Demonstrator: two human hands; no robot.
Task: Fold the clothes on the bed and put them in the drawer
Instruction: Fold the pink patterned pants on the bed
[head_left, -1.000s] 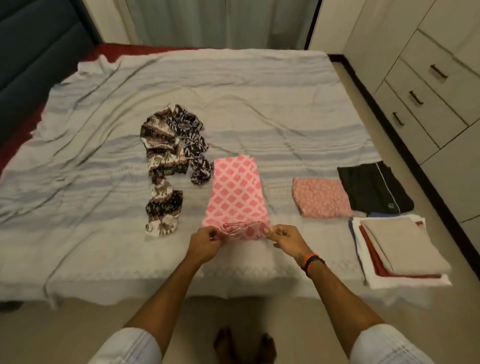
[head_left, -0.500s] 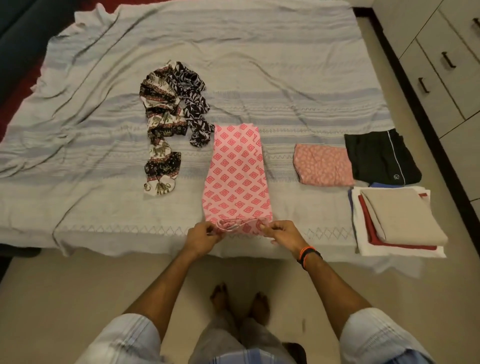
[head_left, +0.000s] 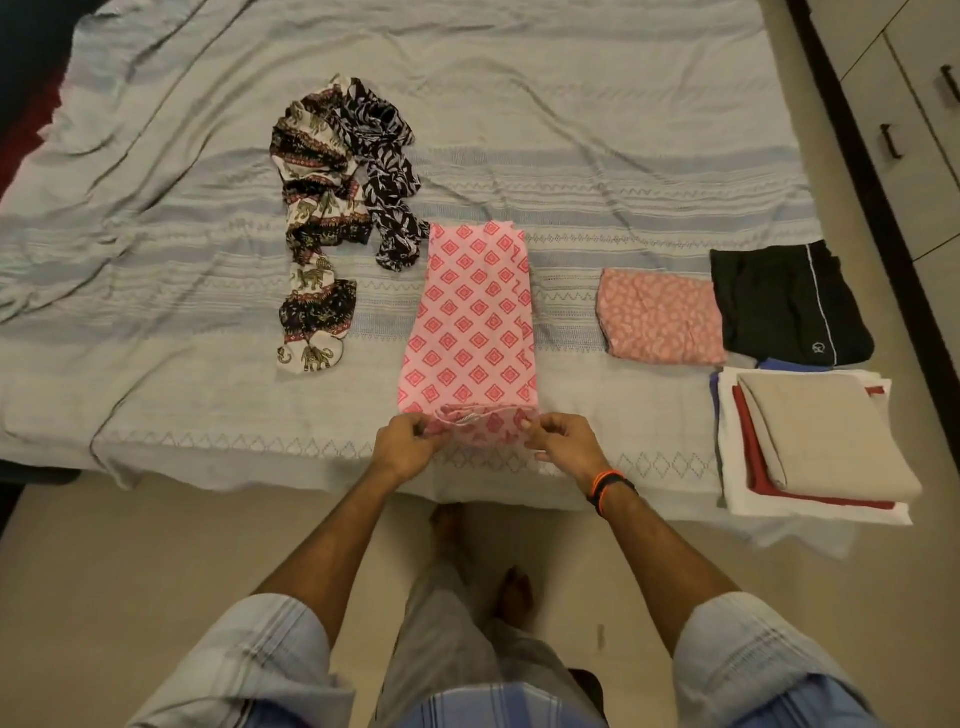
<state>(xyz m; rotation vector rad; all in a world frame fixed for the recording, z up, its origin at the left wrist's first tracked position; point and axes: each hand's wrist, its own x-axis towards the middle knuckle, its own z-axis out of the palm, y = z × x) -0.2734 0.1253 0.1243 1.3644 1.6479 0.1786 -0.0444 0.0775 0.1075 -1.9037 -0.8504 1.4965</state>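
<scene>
Pinching the near end of a long pink cloth with red diamond shapes (head_left: 470, 322), the left hand (head_left: 405, 449) holds one corner and the right hand (head_left: 563, 447) holds the other. Fingers and thumbs on both hands are curled onto the cloth. The pink cloth lies flat in a narrow strip on the grey striped bed cover (head_left: 571, 130), close to the near edge. Left of it sits a crumpled dark cloth with elephant prints (head_left: 314, 228). To the right lie a folded pink spotted cloth (head_left: 660, 317), a folded black garment (head_left: 784, 301) and a stack of folded beige, red and white cloths (head_left: 815, 441). White drawers with dark handles (head_left: 909, 119) stand far right.
</scene>
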